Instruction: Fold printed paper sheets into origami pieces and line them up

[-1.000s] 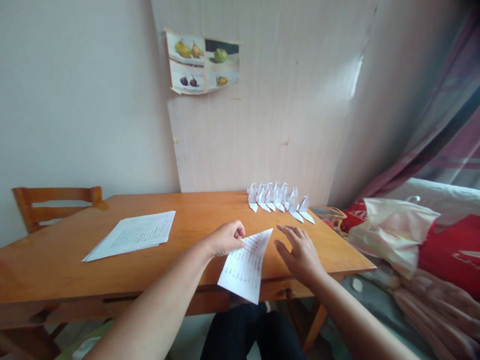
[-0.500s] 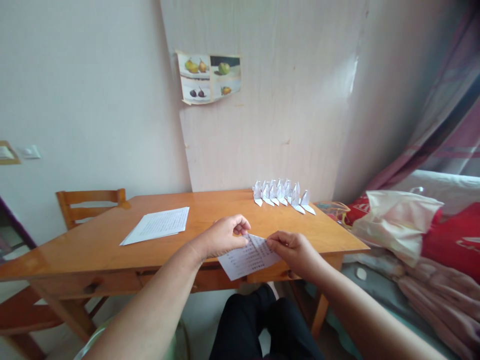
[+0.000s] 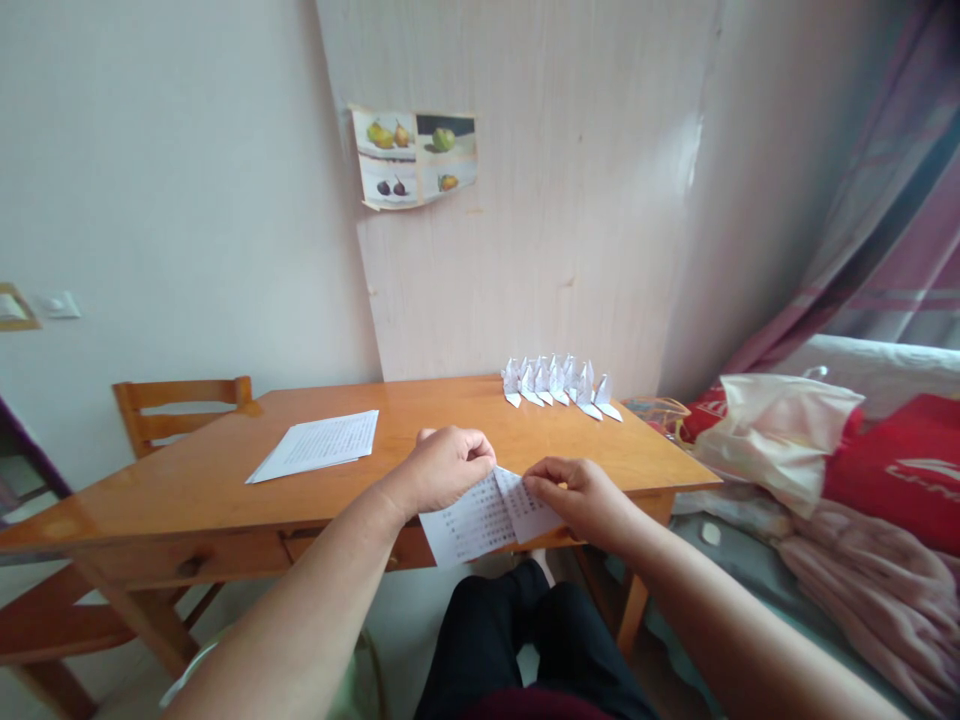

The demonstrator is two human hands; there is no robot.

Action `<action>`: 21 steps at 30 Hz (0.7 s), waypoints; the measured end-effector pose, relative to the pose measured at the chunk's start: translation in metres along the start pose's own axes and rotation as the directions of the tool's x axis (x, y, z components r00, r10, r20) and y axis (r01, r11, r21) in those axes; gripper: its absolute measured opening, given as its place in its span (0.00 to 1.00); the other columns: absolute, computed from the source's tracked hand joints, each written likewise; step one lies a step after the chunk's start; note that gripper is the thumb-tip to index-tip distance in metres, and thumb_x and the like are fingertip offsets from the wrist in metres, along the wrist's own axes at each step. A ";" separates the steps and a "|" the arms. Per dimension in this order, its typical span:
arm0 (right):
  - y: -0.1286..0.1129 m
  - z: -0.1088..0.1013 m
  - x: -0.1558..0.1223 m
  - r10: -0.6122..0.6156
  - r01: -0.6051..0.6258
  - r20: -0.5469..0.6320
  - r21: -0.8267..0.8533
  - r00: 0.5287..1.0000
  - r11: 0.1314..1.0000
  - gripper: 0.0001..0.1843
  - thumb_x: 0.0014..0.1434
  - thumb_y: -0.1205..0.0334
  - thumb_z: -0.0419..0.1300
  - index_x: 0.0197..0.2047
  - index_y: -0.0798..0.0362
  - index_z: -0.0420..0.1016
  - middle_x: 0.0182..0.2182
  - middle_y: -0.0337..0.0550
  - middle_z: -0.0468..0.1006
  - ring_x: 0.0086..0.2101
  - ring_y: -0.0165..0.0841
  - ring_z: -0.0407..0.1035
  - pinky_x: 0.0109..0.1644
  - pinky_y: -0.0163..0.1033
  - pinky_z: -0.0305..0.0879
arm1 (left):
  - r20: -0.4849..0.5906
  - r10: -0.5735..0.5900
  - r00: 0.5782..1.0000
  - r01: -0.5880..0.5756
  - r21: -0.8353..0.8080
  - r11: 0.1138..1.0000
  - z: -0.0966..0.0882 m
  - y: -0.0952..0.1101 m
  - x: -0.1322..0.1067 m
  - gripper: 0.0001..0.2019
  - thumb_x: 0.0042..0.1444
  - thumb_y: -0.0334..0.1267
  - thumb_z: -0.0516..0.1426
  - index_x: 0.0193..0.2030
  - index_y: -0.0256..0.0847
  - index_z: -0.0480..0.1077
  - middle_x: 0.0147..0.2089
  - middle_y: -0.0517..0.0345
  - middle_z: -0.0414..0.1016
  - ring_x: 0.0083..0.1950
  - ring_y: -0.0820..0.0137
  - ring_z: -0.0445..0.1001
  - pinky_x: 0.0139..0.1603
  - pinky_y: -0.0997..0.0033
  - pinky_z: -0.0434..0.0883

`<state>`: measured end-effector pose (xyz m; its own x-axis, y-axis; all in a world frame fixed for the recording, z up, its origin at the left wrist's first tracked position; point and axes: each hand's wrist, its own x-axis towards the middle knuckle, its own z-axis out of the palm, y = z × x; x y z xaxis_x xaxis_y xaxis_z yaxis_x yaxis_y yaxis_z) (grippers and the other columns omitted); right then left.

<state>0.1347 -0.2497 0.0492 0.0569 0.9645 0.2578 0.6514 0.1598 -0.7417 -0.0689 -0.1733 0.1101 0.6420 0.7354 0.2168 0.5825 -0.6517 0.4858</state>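
A printed sheet of paper (image 3: 474, 520) hangs between my hands just over the table's front edge, with a crease or split running down from its top. My left hand (image 3: 448, 466) pinches its upper edge near the middle. Close by, my right hand (image 3: 571, 490) grips the paper's upper right part between thumb and fingers. Whether the sheet is folded or torn along that line I cannot tell. Farther back on the right stand several folded paper figures (image 3: 555, 382) in a cluster. A stack of printed sheets (image 3: 319, 445) lies on the left of the table.
The wooden table (image 3: 217, 430) has drawers along its front. A wooden chair (image 3: 184, 400) stands at the left. To the right are a white bag (image 3: 780, 430), a red bag (image 3: 900, 470) and a pinkish cloth (image 3: 862, 590). A fruit picture (image 3: 416, 158) hangs on the wall.
My left hand has closed its pinch on the paper's top edge. The sheet now shows a dividing line, with its right part angled differently. The view has shifted slightly.
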 end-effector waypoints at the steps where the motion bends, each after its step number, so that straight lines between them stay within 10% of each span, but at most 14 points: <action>1: -0.003 0.000 0.002 -0.006 0.006 -0.006 -0.002 1.000 1.000 0.12 0.60 0.55 0.57 0.36 0.49 0.81 0.29 0.40 0.80 0.31 0.34 0.72 0.31 0.36 0.61 | -0.006 0.015 1.000 -0.015 0.024 1.000 0.001 0.001 0.000 0.09 0.56 0.42 0.55 0.30 0.43 0.74 0.30 0.62 0.78 0.35 0.67 0.74 0.45 0.65 0.63; 21: -0.028 0.002 0.014 -0.005 0.003 0.032 0.062 0.999 0.998 0.09 0.53 0.62 0.56 0.28 0.53 0.77 0.22 0.39 0.73 0.25 0.30 0.65 0.25 0.32 0.56 | -0.036 0.008 0.999 -0.011 -0.096 0.995 0.004 0.004 -0.004 0.07 0.52 0.40 0.57 0.27 0.43 0.74 0.29 0.61 0.78 0.34 0.66 0.73 0.39 0.68 0.63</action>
<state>0.1156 -0.2403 0.0724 0.0297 0.9699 0.2417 0.6032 0.1754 -0.7781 -0.0672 -0.1794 0.1075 0.6278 0.7368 0.2511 0.5251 -0.6390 0.5621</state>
